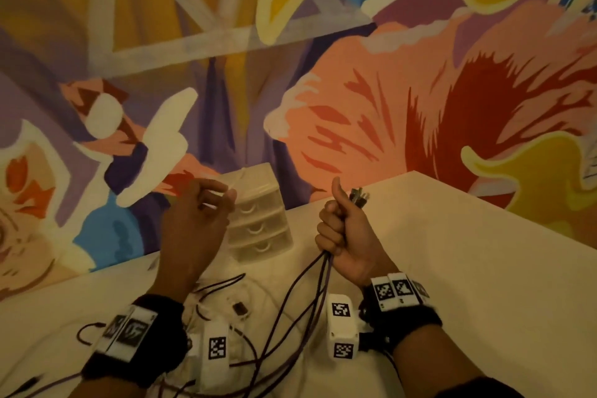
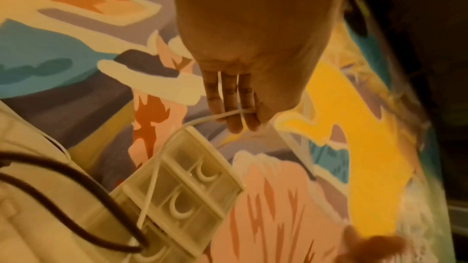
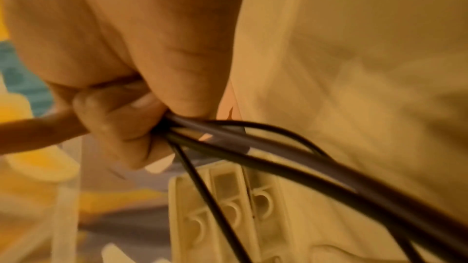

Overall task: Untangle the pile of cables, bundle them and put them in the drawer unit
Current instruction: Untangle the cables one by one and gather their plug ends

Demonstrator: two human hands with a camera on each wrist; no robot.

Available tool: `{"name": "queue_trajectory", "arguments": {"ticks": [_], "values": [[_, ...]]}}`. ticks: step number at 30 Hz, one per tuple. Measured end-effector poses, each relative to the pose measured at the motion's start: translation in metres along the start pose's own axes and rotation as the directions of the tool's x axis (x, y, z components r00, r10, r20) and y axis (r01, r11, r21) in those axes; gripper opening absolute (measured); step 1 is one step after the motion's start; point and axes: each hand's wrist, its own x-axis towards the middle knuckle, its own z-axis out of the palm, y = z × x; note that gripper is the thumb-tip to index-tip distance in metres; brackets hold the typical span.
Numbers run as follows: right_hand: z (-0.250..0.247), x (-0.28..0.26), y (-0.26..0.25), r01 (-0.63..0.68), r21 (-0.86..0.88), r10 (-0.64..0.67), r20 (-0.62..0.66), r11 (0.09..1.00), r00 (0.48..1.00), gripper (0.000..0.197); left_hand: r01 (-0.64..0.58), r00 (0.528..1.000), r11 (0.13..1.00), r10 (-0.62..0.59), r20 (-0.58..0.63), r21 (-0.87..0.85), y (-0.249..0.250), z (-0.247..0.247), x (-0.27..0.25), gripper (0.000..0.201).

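Observation:
My right hand (image 1: pixel 339 229) is raised above the table in a fist round several loops of dark purple cable (image 1: pixel 310 287), whose plug (image 1: pixel 358 197) sticks out beside the thumb. The right wrist view shows the same dark cable (image 3: pixel 253 147) leaving the curled fingers (image 3: pixel 121 127). My left hand (image 1: pixel 200 220) is lifted in front of the drawer unit (image 1: pixel 258 216) and pinches a thin white cable (image 2: pixel 215 117) between thumb and fingertips. That white cable runs down past the translucent three-drawer unit (image 2: pixel 187 191). All the drawers look closed. More tangled cables (image 1: pixel 232 310) lie on the table below the hands.
The white table (image 1: pixel 452 268) stands against a colourful mural wall (image 1: pixel 355 107), with its right edge running diagonally toward me. The drawer unit sits at the back by the wall. Loose dark cable ends (image 1: pixel 87 333) trail toward the table's near left.

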Motion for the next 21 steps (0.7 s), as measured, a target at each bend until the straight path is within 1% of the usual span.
{"name": "queue_trajectory", "arguments": {"ticks": [1,2,4,5,6,8,9,11,12,14,17,19,21], "values": [[0.003,0.001,0.008,0.0,-0.068,-0.002,-0.039,0.998,0.999,0.054,-0.004,0.998,0.999,0.001,-0.065,-0.04,0.005,-0.011,-0.007,0.011],[0.009,0.004,0.019,-0.009,-0.137,0.0,-0.066,0.991,0.998,0.053,-0.017,0.996,0.998,0.012,-0.093,-0.054,0.007,-0.021,-0.015,0.012],[0.014,0.002,0.032,-0.007,-0.25,-0.016,-0.091,0.968,0.996,0.05,-0.018,0.997,0.997,0.011,-0.079,-0.081,0.013,-0.023,-0.038,0.01],[0.019,0.002,0.041,-0.001,-0.293,-0.025,-0.085,0.956,0.996,0.053,-0.018,0.997,0.997,0.013,-0.071,-0.08,0.012,-0.024,-0.049,0.01],[0.023,0.001,0.048,0.009,-0.332,-0.035,-0.071,0.943,0.997,0.06,-0.017,0.998,0.997,0.012,-0.066,-0.075,0.01,-0.024,-0.059,0.01],[0.034,-0.001,0.057,0.032,-0.392,-0.059,-0.057,0.919,0.997,0.08,0.003,0.997,0.996,-0.01,-0.08,-0.087,0.002,-0.024,-0.071,0.01],[0.038,-0.002,0.06,0.033,-0.426,-0.064,-0.058,0.904,0.996,0.079,0.032,0.995,0.992,-0.042,-0.085,-0.12,-0.002,-0.025,-0.075,0.01],[0.043,-0.004,0.065,0.036,-0.497,-0.078,-0.064,0.867,0.995,0.06,0.081,0.993,0.981,-0.095,-0.072,-0.176,-0.008,-0.028,-0.077,0.009],[0.043,-0.003,0.068,0.036,-0.535,-0.09,-0.075,0.844,0.993,0.058,0.085,0.994,0.979,-0.098,-0.058,-0.184,-0.011,-0.029,-0.078,0.009],[0.045,-0.005,0.071,0.043,-0.587,-0.12,-0.092,0.809,0.989,0.055,0.062,0.997,0.981,-0.07,-0.036,-0.183,-0.013,-0.031,-0.076,0.008],[0.05,-0.006,0.08,0.039,-0.648,-0.169,-0.139,0.761,0.976,0.034,0.01,0.997,0.984,-0.024,-0.075,-0.179,-0.021,-0.035,-0.078,0.009],[0.052,-0.008,0.084,0.011,-0.68,-0.155,-0.151,0.733,0.976,0.033,0.02,0.996,0.978,-0.037,-0.082,-0.206,-0.026,-0.037,-0.081,0.01],[0.053,-0.01,0.089,-0.008,-0.699,-0.132,-0.146,0.715,0.981,0.033,0.069,0.997,0.969,-0.074,-0.011,-0.235,-0.028,-0.039,-0.084,0.011]]}}
